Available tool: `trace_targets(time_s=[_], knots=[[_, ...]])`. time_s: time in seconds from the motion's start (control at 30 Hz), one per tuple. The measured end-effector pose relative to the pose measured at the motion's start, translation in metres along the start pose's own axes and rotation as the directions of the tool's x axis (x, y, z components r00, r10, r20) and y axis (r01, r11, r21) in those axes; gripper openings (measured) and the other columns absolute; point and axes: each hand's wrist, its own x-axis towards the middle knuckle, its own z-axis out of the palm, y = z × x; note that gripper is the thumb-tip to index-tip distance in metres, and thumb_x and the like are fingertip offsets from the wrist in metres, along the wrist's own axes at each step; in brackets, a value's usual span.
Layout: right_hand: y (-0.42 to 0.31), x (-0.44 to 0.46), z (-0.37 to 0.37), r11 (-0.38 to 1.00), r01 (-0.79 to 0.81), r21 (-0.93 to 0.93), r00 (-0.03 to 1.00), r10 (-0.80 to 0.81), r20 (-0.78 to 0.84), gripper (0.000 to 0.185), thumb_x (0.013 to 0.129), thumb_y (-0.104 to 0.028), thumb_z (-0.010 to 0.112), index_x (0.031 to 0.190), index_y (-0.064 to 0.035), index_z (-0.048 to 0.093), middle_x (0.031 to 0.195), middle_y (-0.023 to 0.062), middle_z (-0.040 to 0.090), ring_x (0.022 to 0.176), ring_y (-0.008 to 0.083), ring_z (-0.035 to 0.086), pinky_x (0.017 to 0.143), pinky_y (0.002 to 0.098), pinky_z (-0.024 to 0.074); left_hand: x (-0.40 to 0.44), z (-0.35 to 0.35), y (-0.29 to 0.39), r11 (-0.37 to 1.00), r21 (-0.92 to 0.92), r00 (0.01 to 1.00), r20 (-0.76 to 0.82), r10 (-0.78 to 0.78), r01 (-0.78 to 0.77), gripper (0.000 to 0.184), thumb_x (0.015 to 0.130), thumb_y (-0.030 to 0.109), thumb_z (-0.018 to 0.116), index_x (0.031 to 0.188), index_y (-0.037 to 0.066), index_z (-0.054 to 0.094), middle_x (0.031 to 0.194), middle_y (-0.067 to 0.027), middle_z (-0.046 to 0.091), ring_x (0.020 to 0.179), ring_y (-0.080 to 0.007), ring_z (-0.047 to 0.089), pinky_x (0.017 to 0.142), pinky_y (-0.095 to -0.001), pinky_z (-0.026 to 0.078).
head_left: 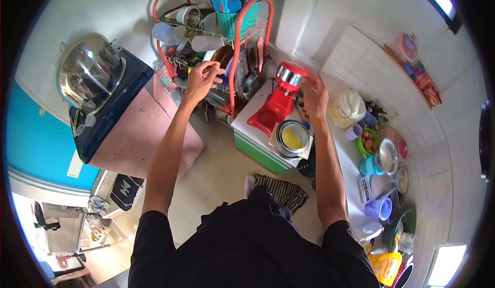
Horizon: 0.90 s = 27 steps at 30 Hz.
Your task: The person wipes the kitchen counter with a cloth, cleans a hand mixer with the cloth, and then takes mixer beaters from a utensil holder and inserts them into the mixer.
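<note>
A red stand mixer with a silver band round its head stands on a white-topped cabinet. My right hand is at the right side of the mixer's head, its fingers curled against the red edge; part of the contact is hidden. My left hand is raised in front of the dish rack, fingers loosely bent and apart, with nothing visible in them. Just in front of the mixer sits a round metal bowl with something yellow inside.
Left of me, a large metal pot rests on a dark-topped pink cabinet. A dish rack with red-orange handles holds utensils and pans. Along the right counter are a white jar, a green bowl of eggs and a purple mug.
</note>
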Motion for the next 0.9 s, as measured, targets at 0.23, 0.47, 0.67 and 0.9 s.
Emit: trace_targets(time_s=[0.23, 0.47, 0.67, 0.9], knots=[[-0.027, 0.098, 0.068, 0.981, -0.055, 0.187, 0.982, 0.019, 0.188, 0.023, 0.091, -0.019, 0.075, 0.101, 0.0021, 0.072, 0.081, 0.003, 0.072, 0.075, 0.0068, 0.064, 0.07, 0.0236, 0.05, 0.079, -0.041, 0.016, 0.998, -0.022, 0.978, -0.201, 0.059, -0.064, 0.038, 0.093, 0.023, 0.075, 0.121, 0.001, 0.063, 0.103, -0.0064, 0.071, 0.082, -0.0124, 0.073, 0.066, -0.0218, 0.054], [-0.073, 0.173, 0.129, 0.97, 0.09, 0.227, 0.953, -0.15, 0.262, 0.028, 0.097, -0.024, 0.071, 0.098, 0.0031, 0.072, 0.075, 0.0023, 0.069, 0.071, 0.0057, 0.062, 0.063, 0.0234, 0.0476, 0.145, -0.072, 0.012, 0.986, 0.001, 0.946, -0.28, 0.163, -0.17, 0.037, 0.09, 0.025, 0.079, 0.115, 0.002, 0.064, 0.102, -0.0056, 0.071, 0.085, -0.012, 0.072, 0.062, -0.0219, 0.053], [-0.124, 0.226, 0.181, 0.89, 0.379, 0.252, 0.886, -0.428, 0.177, 0.019, 0.095, -0.02, 0.071, 0.101, -0.002, 0.073, 0.072, 0.0037, 0.068, 0.066, 0.0067, 0.06, 0.061, 0.0244, 0.0459, 0.221, -0.102, 0.021, 0.947, 0.082, 0.913, -0.252, 0.32, -0.309, 0.036, 0.088, 0.024, 0.08, 0.113, 0.001, 0.068, 0.1, -0.0042, 0.071, 0.086, -0.0105, 0.068, 0.078, -0.0296, 0.057], [-0.179, 0.293, 0.233, 0.85, 0.526, 0.007, 0.823, -0.511, 0.248, 0.02, 0.093, -0.022, 0.07, 0.104, -0.0056, 0.074, 0.084, 0.009, 0.074, 0.073, 0.0174, 0.071, 0.07, 0.0299, 0.0545, 0.318, -0.125, 0.027, 0.723, 0.422, 0.804, 0.024, 0.593, -0.546, 0.048, 0.085, 0.025, 0.078, 0.126, 0.005, 0.063, 0.119, -0.0117, 0.071, 0.107, -0.0296, 0.068, 0.093, -0.0403, 0.054]])
